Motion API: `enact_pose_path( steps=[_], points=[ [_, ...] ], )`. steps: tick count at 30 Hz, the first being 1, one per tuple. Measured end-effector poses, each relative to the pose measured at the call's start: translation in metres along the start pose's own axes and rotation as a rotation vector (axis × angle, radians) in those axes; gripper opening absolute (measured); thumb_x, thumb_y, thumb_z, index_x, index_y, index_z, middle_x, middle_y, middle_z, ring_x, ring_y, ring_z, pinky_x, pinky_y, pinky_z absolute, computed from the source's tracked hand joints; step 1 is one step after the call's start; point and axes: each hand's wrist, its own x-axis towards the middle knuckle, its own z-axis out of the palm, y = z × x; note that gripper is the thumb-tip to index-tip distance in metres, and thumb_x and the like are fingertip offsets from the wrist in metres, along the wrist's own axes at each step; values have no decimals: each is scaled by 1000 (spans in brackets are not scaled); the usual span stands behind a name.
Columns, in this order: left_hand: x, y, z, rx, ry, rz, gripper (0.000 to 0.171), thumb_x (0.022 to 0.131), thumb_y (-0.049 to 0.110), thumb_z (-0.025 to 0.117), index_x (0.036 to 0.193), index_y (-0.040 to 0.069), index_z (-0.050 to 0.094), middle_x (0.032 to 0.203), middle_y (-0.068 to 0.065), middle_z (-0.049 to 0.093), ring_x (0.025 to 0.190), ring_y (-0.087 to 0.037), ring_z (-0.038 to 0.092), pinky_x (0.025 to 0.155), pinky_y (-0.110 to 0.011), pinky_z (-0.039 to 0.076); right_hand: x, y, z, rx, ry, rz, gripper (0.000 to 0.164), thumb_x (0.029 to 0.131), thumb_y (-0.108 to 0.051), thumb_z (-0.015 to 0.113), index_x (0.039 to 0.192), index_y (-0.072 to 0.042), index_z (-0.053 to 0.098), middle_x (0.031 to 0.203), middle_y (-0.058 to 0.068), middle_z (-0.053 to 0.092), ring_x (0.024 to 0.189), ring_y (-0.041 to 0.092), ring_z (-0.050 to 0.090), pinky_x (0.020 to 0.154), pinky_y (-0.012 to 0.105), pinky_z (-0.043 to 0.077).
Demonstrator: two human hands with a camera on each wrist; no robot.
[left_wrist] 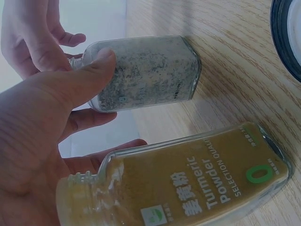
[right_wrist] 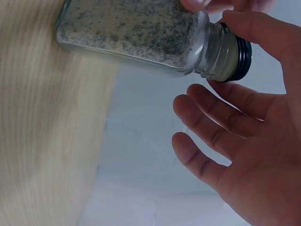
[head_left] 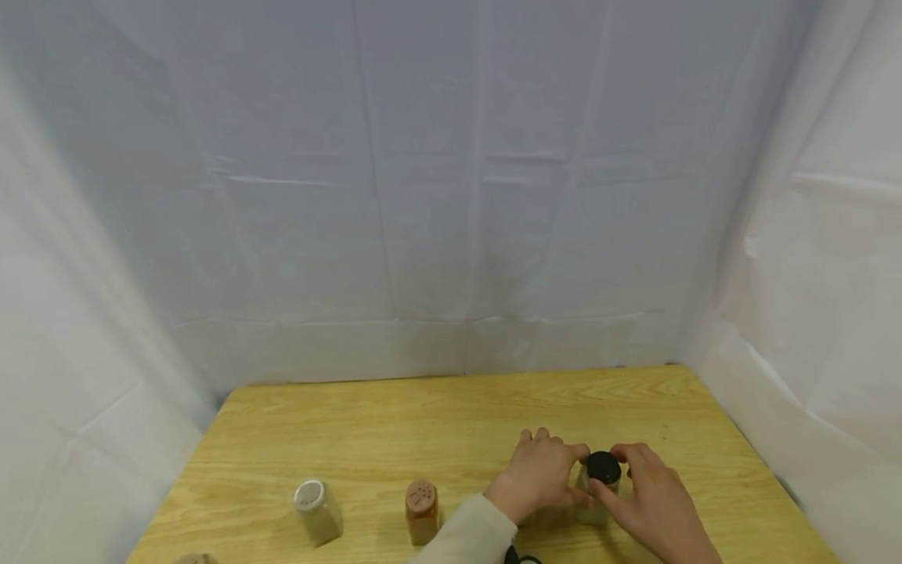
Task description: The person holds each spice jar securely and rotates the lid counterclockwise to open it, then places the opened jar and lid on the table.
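Observation:
A clear glass seasoning jar (left_wrist: 146, 70) of grey-speckled contents stands upright on the table's right side. My left hand (head_left: 539, 478) holds it around the upper body, thumb on the near face. At its top, my right hand (head_left: 658, 501) pinches the black cap (head_left: 604, 468) between thumb and index finger; the other fingers (right_wrist: 200, 157) spread out loosely. In the right wrist view the cap (right_wrist: 242, 59) sits over the threaded neck. Close beside the left palm stands a turmeric powder jar (left_wrist: 188, 183), mostly hidden in the head view by that hand.
Left on the wooden table (head_left: 366, 431) stand a white-topped shaker jar (head_left: 319, 517) and a jar with a brown perforated top (head_left: 423, 513). Another brownish top (head_left: 193, 559) shows at the bottom edge. A dark-rimmed round object (left_wrist: 287, 37) lies near the jars. White sheeting (head_left: 451, 235) encloses the table.

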Motion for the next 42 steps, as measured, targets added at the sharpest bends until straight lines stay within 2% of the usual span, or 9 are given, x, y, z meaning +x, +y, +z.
enact_pose_path(
  steps=[2, 5, 9, 12, 16, 22, 31, 38, 42],
  points=[
    [0, 0, 0, 2, 1, 0, 52, 76, 67, 71, 122, 45, 61, 103, 11, 69, 81, -12, 47, 72, -32, 32, 1, -1, 0, -20, 11, -12, 52, 85, -45, 77, 114, -4, 65, 108, 7, 64, 95, 26, 64, 82, 56, 48],
    [-1, 0, 1, 9, 7, 1, 51, 77, 67, 71, 122, 45, 61, 101, 11, 69, 81, -12, 47, 71, -32, 31, 2, -2, 0, -26, 30, -26, 45, 82, -37, 80, 111, -5, 66, 99, 3, 61, 83, 17, 58, 73, 45, 48],
    [-1, 1, 2, 14, 11, 2, 50, 77, 67, 72, 121, 46, 61, 101, 11, 69, 81, -12, 49, 71, -32, 32, 0, -2, 2, -4, 74, -45, 40, 80, -31, 82, 108, -7, 67, 90, -2, 55, 74, 10, 47, 63, 32, 40],
    [-1, 1, 2, 12, 6, 0, 48, 78, 66, 72, 119, 45, 61, 100, 12, 68, 82, -12, 49, 72, -32, 32, -2, -2, 2, 20, 91, -34, 41, 81, -32, 82, 110, -7, 67, 92, -2, 56, 77, 10, 48, 63, 31, 40],
    [-1, 1, 2, 16, 6, -7, 46, 78, 66, 72, 118, 44, 61, 98, 11, 68, 82, -12, 49, 72, -32, 32, -4, 0, 0, 21, 87, 8, 45, 82, -39, 80, 112, -8, 66, 97, 0, 60, 82, 13, 53, 68, 38, 42],
    [-1, 1, 0, 27, -7, -7, 50, 78, 69, 68, 121, 44, 61, 100, 11, 68, 82, -12, 49, 76, -33, 37, -8, 4, 1, -23, 118, 4, 41, 79, -36, 82, 105, -9, 67, 93, -1, 61, 79, 13, 54, 67, 39, 41],
    [-2, 1, -2, 34, -11, 0, 52, 78, 70, 68, 122, 44, 60, 98, 12, 68, 81, -12, 50, 78, -35, 39, -12, 6, 1, -45, 37, 50, 43, 82, -41, 79, 108, -10, 65, 92, -2, 61, 82, 16, 55, 70, 42, 42],
    [-2, 2, -2, 41, -5, -6, 53, 77, 71, 68, 123, 45, 60, 96, 14, 67, 82, -12, 49, 80, -35, 39, -19, 7, -3, 28, -44, 128, 45, 80, -34, 81, 114, -10, 64, 95, -1, 64, 83, 16, 54, 68, 35, 40],
    [-1, 3, -2, 52, 6, -11, 54, 76, 71, 69, 123, 44, 60, 97, 14, 67, 84, -12, 51, 83, -36, 41, -22, 10, -2, 40, -79, 166, 47, 79, -31, 80, 117, -11, 62, 98, -1, 64, 83, 15, 53, 68, 34, 37]
  ],
)
